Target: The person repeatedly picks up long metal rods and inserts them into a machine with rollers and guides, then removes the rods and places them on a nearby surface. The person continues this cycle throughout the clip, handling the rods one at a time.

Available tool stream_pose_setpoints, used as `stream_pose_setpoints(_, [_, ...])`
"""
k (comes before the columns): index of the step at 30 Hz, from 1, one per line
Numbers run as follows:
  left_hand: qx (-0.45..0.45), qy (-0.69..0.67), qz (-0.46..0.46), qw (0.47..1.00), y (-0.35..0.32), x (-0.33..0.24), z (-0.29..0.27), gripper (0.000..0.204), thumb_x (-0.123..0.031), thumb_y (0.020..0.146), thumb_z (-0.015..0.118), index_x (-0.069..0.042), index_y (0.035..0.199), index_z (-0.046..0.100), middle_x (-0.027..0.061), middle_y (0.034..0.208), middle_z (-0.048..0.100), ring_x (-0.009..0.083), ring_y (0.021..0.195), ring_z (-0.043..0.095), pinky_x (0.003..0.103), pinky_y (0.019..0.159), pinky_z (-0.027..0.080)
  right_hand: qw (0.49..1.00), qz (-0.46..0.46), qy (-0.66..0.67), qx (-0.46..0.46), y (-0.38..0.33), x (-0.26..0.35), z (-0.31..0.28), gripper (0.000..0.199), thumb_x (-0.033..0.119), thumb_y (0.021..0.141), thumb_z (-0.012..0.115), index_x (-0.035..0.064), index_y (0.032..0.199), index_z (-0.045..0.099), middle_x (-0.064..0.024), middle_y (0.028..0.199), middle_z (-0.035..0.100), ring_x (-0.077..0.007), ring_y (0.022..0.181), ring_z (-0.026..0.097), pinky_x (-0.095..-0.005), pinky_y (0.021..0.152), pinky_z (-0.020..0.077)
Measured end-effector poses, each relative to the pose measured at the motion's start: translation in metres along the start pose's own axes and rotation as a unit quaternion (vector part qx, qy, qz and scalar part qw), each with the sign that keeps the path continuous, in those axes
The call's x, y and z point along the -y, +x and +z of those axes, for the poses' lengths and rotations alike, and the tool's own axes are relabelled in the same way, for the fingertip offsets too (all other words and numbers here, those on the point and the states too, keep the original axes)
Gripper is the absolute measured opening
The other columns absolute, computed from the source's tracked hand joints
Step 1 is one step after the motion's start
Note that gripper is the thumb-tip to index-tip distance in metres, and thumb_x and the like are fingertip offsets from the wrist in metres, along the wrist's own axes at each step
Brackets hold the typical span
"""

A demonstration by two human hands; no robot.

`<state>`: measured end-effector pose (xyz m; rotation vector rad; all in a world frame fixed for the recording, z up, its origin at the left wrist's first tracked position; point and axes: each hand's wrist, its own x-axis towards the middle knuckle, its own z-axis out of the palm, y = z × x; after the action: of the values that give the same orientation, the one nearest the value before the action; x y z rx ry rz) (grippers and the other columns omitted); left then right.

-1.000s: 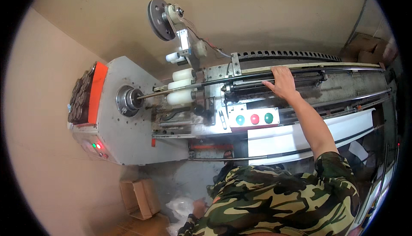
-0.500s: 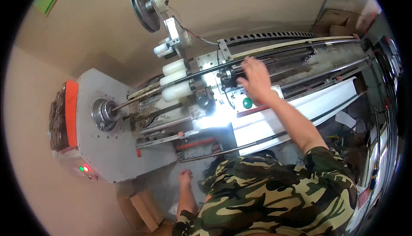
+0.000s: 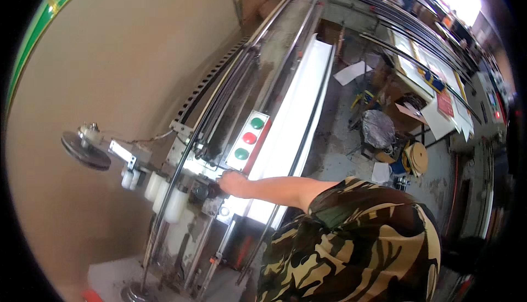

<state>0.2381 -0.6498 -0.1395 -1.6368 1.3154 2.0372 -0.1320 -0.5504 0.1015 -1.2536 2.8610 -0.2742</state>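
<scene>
- The right hand [image 3: 233, 184] lies just off the near end of the panel [image 3: 257, 139], a slim box with two green buttons and a red one between them; from the hand, the panel runs up and slightly right in view.
- The panel's long axis slants from lower left to upper right, roughly in line with the rod [image 3: 156, 232], which passes over the white rollers [image 3: 177, 204] farther left.
- On the other side of the fingers sits the dark knob [image 3: 201, 191], near the fingertips; whether they touch it cannot be told.
- The right hand is the nearer one (the left is out of view).
- Pose: the forearm [image 3: 277, 189] comes in from the right, nearly level in view, out of a camouflage sleeve [image 3: 337, 196], and crosses above the white sheet [image 3: 293, 118]. The back of the hand faces the camera, with the fingers pointing left toward the bright plate [image 3: 193, 166].
- Grip: the fingers look bent, with something dark by their tips, but blur and glare hide them; I cannot tell whether they grasp anything or merely rest there.
</scene>
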Motion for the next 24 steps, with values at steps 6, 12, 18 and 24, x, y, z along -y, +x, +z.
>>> stream_pose_setpoints(6, [0.056,0.064,0.02,0.996,0.002,-0.051,0.012,0.018,-0.019,0.097,0.056,-0.005,0.1,0.067,0.0072,0.087,0.068,0.0224,0.068,0.063,0.04,0.062,0.05,0.994,0.061,0.082,-0.045,-0.002,-0.003,-0.03,0.035,0.008,0.083,0.063,-0.0051,0.114,0.055,-0.0243,0.08,0.068,-0.0402,0.078,0.07,-0.0494,0.067,0.0564])
stream_pose_setpoints(12, [0.079,0.08,0.024,0.993,0.013,-0.07,0.0,0.018,-0.019,0.097,0.056,-0.005,0.102,0.066,0.0076,0.089,0.068,0.0228,0.07,0.063,0.041,0.063,0.05,0.925,0.151,0.345,-0.042,-0.063,0.01,-0.126,0.015,0.011,0.086,0.062,0.0024,0.097,0.066,-0.0122,0.083,0.068,-0.0312,0.079,0.069,-0.0413,0.062,0.0573])
stream_pose_setpoints(18, [0.086,0.082,0.029,0.992,0.018,-0.074,-0.02,0.018,-0.019,0.098,0.056,-0.005,0.104,0.066,0.0081,0.09,0.068,0.0232,0.072,0.063,0.041,0.064,0.05,0.65,0.111,0.751,0.041,-0.108,0.047,-0.181,0.042,0.03,0.097,0.066,0.0061,0.126,0.047,0.0033,0.075,0.052,-0.0085,0.059,0.053,-0.0262,0.045,0.0419])
stream_pose_setpoints(24, [0.043,0.027,0.029,0.998,0.01,-0.032,-0.102,0.019,-0.019,0.098,0.056,-0.004,0.105,0.065,0.0085,0.092,0.067,0.0236,0.073,0.063,0.041,0.065,0.051,0.527,-0.214,0.822,0.021,-0.112,0.211,-0.3,0.057,0.029,0.09,0.074,0.0027,0.13,0.041,0.0027,0.072,0.042,-0.0086,0.063,0.043,-0.0268,0.059,0.0377])
